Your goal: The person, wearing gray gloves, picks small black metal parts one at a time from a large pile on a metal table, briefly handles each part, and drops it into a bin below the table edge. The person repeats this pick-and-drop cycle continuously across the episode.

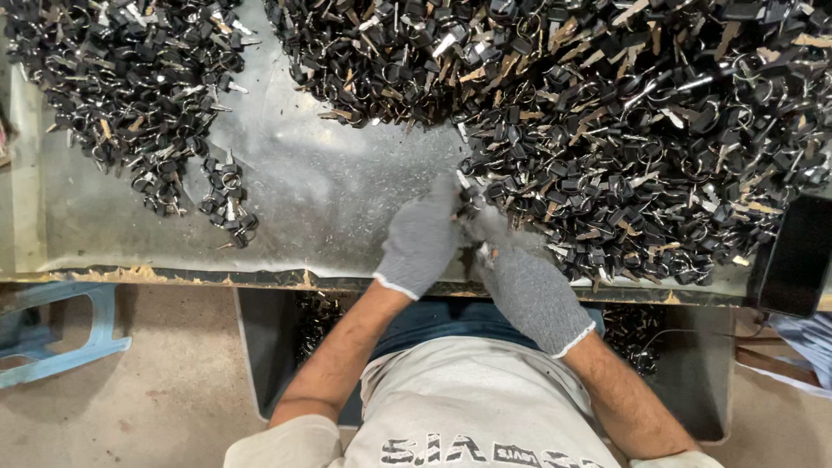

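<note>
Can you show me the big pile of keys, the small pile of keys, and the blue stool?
big pile of keys point(659, 130), head view, middle of heap.
small pile of keys point(130, 78), head view, middle of heap.
blue stool point(61, 334), head view, its frame.

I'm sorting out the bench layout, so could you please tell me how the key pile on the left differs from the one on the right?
The left pile is smaller and thins into loose clusters; the right pile is far larger and denser. The left pile lies apart from both hands; the right pile's edge is where the left hand and right hand work. Both hold black-headed keys on rings, lying on the same grey table.
</note>
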Demonstrator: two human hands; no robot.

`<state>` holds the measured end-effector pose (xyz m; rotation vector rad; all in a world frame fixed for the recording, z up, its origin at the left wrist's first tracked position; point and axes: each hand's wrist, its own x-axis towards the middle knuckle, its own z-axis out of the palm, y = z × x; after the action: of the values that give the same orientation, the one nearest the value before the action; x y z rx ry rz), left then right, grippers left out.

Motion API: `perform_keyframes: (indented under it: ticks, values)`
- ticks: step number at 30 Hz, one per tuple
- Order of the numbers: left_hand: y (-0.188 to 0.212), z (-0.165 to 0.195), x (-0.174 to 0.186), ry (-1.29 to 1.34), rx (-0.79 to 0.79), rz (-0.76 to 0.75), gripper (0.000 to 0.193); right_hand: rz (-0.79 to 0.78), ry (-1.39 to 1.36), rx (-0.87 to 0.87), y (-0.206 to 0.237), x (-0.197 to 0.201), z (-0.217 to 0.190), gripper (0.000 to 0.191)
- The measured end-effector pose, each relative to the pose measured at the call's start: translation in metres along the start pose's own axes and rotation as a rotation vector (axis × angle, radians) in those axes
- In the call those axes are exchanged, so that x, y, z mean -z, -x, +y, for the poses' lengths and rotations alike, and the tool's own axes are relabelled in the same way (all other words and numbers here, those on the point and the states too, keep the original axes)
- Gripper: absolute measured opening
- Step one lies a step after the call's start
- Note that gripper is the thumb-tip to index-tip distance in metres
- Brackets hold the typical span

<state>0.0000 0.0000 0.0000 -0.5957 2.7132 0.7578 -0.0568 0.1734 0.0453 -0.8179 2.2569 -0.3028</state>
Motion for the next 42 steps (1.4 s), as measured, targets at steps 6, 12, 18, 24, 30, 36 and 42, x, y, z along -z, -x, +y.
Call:
perform_keyframes:
  ticks: [6,12,18,24,30,36,42]
  values:
    - [0.025,-0.008,0.020,0.183,-0.328,0.358,0.027,0.263,0.051,0.176,-0.015,-0.006,0.005,0.039]
    - [0.022,-0.005,0.006,0.177,-0.396,0.406,0.028,0.303,0.535,0.244,-0.020,-0.006,-0.009,0.018]
    - [0.020,-0.010,0.006,0.188,-0.366,0.335,0.029,0.149,0.194,0.089,-0.022,0.008,-0.013,0.048]
    - [0.019,-0.010,-0.002,0.060,-0.457,0.396,0.028,0.453,0.293,0.253,-0.027,-0.001,-0.009,0.029]
    - [0.019,-0.008,0.000,0.016,-0.460,0.479,0.041,0.139,-0.032,-0.002,-0.039,0.007,-0.005,0.024]
    - [0.031,-0.002,0.001,-0.030,-0.301,0.432,0.023,0.480,0.472,0.390,-0.018,-0.009,0.006,0.023]
    - [0.028,-0.009,0.006,0.118,-0.402,0.505,0.016,0.503,0.215,0.262,-0.010,-0.006,-0.010,0.040]
